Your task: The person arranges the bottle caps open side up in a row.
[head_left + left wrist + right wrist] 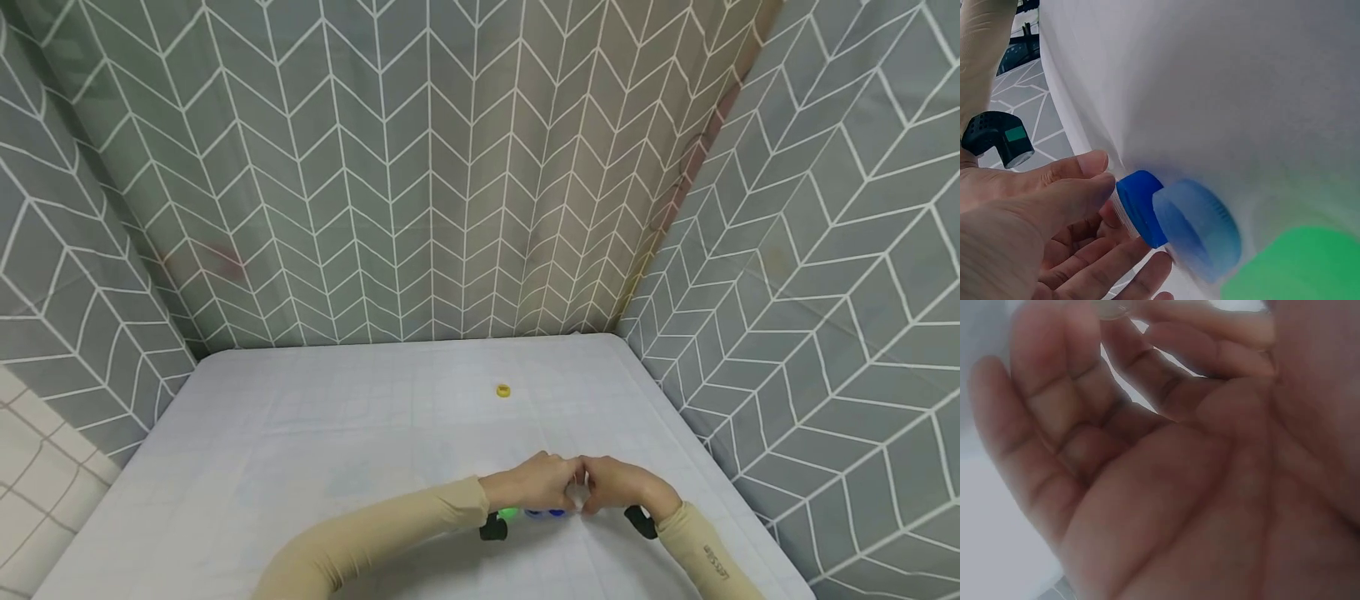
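My left hand and right hand meet over the near part of the white table, fingertips facing each other. Between their fingertips they pinch a whitish, ribbed bottle cap, mostly hidden by the fingers. Right beside it in the left wrist view a dark blue bottle cap stands on its edge, then a paler blue cap and a bright green cap, all in a row. In the right wrist view my palm and bent fingers fill the picture, with a cap's edge at the fingertips.
A yellow bottle cap lies farther back on the white-covered table. Grey curtains with white zigzag lines hang behind and along the right side. Black wrist-camera mounts sit under both wrists, close to the row of caps.
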{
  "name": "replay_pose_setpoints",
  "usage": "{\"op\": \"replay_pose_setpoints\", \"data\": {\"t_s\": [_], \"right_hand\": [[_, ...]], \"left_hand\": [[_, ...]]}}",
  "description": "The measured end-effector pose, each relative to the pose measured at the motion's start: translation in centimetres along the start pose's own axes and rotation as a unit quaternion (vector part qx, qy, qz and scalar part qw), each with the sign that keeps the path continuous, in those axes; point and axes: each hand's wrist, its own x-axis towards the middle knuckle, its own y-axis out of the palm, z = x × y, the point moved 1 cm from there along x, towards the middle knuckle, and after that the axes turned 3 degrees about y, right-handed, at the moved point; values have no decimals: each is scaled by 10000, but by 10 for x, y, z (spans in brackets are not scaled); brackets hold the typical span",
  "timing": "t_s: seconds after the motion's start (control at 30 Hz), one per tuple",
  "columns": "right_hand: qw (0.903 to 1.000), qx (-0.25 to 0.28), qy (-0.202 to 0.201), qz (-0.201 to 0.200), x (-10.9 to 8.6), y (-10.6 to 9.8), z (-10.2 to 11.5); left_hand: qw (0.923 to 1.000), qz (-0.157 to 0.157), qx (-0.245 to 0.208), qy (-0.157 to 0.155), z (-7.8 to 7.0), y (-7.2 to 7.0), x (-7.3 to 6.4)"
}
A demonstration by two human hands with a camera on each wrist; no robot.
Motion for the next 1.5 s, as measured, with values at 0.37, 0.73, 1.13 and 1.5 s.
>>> {"op": "replay_pose_setpoints", "data": {"t_s": [0.37,0.73,1.13,1.5], "right_hand": [[9995,-59,294,-46,3,2,3],[9990,-100,429,-118,5,3,6],[9978,-392,47,-535,10,-9,15],[9847,-540,-208,-1641,42,-29,28]], "left_hand": [[9997,-148,168,-11,-3,-1,-4],[9997,-224,39,21,0,3,-5],[9956,-616,-694,-132,18,-27,-11],[9882,-1069,-867,-673,60,-63,-13]]}}
